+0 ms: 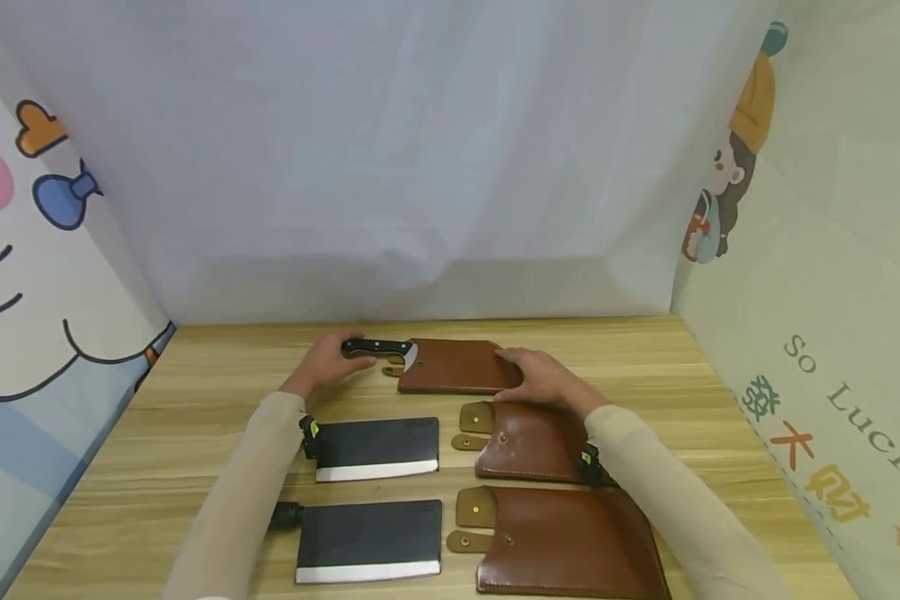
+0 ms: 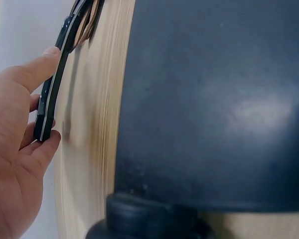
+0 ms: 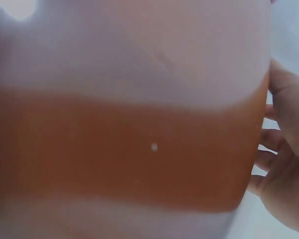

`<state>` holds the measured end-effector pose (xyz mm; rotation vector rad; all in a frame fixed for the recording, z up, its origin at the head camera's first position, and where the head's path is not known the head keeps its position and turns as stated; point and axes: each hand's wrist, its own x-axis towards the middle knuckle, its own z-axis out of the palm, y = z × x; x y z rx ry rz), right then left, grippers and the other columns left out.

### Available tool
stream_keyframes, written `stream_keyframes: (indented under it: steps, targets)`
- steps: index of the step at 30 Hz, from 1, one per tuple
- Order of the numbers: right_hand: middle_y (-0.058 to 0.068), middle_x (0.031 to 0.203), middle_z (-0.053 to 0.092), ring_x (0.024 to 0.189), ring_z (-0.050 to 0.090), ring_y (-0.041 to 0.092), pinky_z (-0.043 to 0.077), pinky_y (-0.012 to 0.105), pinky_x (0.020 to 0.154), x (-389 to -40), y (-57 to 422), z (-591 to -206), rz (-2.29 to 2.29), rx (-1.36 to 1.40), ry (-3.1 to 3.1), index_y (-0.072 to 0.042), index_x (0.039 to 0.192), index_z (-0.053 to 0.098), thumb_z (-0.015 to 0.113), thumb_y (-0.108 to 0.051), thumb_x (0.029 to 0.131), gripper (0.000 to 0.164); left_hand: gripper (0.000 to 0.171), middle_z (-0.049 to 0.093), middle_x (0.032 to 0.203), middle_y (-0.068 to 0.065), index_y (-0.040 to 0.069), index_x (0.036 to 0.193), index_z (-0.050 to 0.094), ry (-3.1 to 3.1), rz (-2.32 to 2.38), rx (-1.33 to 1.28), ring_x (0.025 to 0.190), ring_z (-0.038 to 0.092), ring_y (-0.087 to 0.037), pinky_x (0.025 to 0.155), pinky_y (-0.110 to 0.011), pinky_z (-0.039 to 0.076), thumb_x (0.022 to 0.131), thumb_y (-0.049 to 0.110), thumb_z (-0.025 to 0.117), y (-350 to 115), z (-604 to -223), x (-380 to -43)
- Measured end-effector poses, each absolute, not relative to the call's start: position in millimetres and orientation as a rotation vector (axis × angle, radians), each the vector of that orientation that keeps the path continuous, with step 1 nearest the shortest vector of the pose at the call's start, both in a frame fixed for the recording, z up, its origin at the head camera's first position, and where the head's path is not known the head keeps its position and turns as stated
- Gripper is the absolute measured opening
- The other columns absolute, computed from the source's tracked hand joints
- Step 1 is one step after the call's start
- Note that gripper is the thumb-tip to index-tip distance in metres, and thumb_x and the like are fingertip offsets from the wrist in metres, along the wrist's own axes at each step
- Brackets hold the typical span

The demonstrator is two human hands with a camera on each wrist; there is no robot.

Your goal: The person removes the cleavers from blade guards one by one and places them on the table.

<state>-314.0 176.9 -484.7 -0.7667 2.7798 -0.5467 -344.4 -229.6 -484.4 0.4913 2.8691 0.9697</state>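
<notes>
A cleaver (image 1: 378,346) with a black riveted handle sits at the back of the table, its blade mostly hidden in a brown leather sheath (image 1: 453,367). Only a strip of bright metal shows at the sheath's mouth. My left hand (image 1: 326,364) holds the end of the handle; in the left wrist view the thumb lies along one side of the handle (image 2: 52,92) and fingers are behind and under it. At the sheath's right end, my right hand (image 1: 543,379) grips its edge, with fingers at the far corner and thumb at the near one.
Two black-faced cleavers, a farther one (image 1: 378,446) and a nearer one (image 1: 371,542), lie left of centre on the wooden table (image 1: 120,467). Right of them are two more brown sheaths, one (image 1: 532,437) partly under my right forearm and a nearer one (image 1: 570,542).
</notes>
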Motion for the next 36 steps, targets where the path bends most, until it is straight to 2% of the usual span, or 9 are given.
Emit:
stream_keyframes:
  steps: [4, 11, 18, 24, 30, 36]
  targets:
    - [0.025, 0.154, 0.045, 0.140, 0.045, 0.041, 0.038, 0.052, 0.114, -316, 173, -486, -0.519, -0.794, 2.797, -0.003, 0.154, 0.043, 0.078, -0.046, 0.090, 0.085, 0.068, 0.055, 0.142, -0.030, -0.007, 0.145, 0.051, 2.865, 0.948, 0.481, 0.130, 0.053, -0.046, 0.109, -0.059, 0.040, 0.094, 0.031, 0.076, -230, -483, -345]
    - [0.021, 0.150, 0.051, 0.136, 0.051, 0.039, 0.040, 0.051, 0.112, -316, 172, -488, -0.560, -0.790, 2.813, -0.001, 0.150, 0.048, 0.081, -0.043, 0.088, 0.082, 0.062, 0.053, 0.144, -0.029, -0.007, 0.143, 0.053, 2.872, 0.939, 0.494, 0.134, 0.049, -0.046, 0.111, -0.059, 0.038, 0.095, 0.026, 0.075, -229, -487, -347]
    - [0.030, 0.154, 0.043, 0.135, 0.050, 0.045, 0.041, 0.054, 0.111, -314, 176, -483, -0.612, -0.792, 2.844, -0.001, 0.151, 0.048, 0.084, -0.041, 0.086, 0.084, 0.052, 0.060, 0.138, -0.027, -0.005, 0.136, 0.060, 2.929, 0.919, 0.502, 0.130, 0.054, -0.045, 0.109, -0.058, 0.040, 0.096, 0.025, 0.074, -228, -486, -343]
    - [0.030, 0.155, 0.040, 0.138, 0.046, 0.047, 0.041, 0.056, 0.111, -311, 180, -478, -0.695, -0.795, 2.861, -0.002, 0.154, 0.044, 0.085, -0.037, 0.085, 0.087, 0.052, 0.062, 0.135, -0.026, -0.004, 0.134, 0.062, 2.967, 0.900, 0.586, 0.127, 0.056, -0.046, 0.107, -0.060, 0.042, 0.096, 0.028, 0.075, -229, -479, -337]
    - [0.029, 0.156, 0.040, 0.141, 0.044, 0.045, 0.039, 0.054, 0.113, -306, 183, -476, -0.746, -0.831, 2.867, -0.001, 0.154, 0.043, 0.084, -0.037, 0.086, 0.088, 0.045, 0.066, 0.130, -0.022, 0.000, 0.132, 0.066, 3.018, 0.866, 0.625, 0.120, 0.062, -0.042, 0.101, -0.059, 0.047, 0.096, 0.027, 0.074, -230, -474, -327]
    - [0.029, 0.155, 0.041, 0.141, 0.044, 0.045, 0.040, 0.055, 0.112, -296, 186, -475, -0.830, -0.829, 2.880, 0.000, 0.153, 0.044, 0.086, -0.033, 0.084, 0.087, 0.034, 0.072, 0.116, -0.017, 0.004, 0.121, 0.071, 3.045, 0.870, 0.681, 0.104, 0.067, -0.036, 0.090, -0.055, 0.051, 0.095, 0.025, 0.075, -228, -470, -319]
